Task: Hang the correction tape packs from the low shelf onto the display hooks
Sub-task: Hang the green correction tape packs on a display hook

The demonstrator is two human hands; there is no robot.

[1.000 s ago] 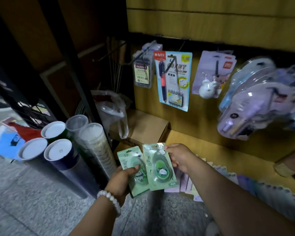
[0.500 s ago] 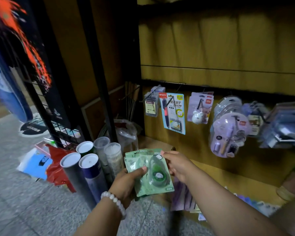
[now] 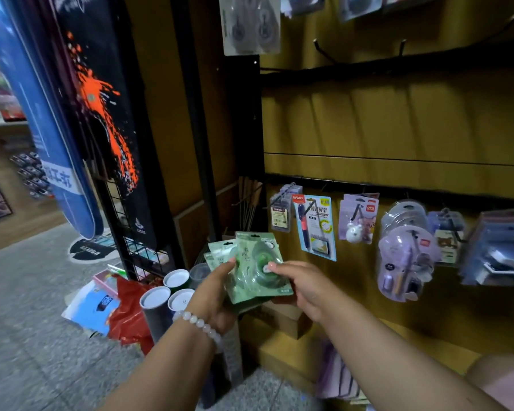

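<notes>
Both hands hold a small stack of green correction tape packs (image 3: 254, 266) in front of the wooden display wall. My left hand (image 3: 217, 295), with a white bead bracelet, grips the stack from the left, thumb on the front. My right hand (image 3: 301, 284) pinches the front pack from the right, thumb on its clear blister. Empty black display hooks (image 3: 324, 51) jut from an upper rail. The low shelf (image 3: 294, 354) lies below my hands, with purple striped packs at its edge.
A lower rail carries hanging goods: a blue pen card (image 3: 316, 226), a purple card (image 3: 358, 218), purple blister packs (image 3: 405, 262). Capped tubes (image 3: 166, 295) and a red bag stand on the floor at left, beside a black wire rack (image 3: 125, 226). A cardboard box (image 3: 282, 318) sits under my hands.
My view has tilted up, showing the upper rail and its hooks. Both hands have lifted the green packs from the low shelf and gathered them into one stack.
</notes>
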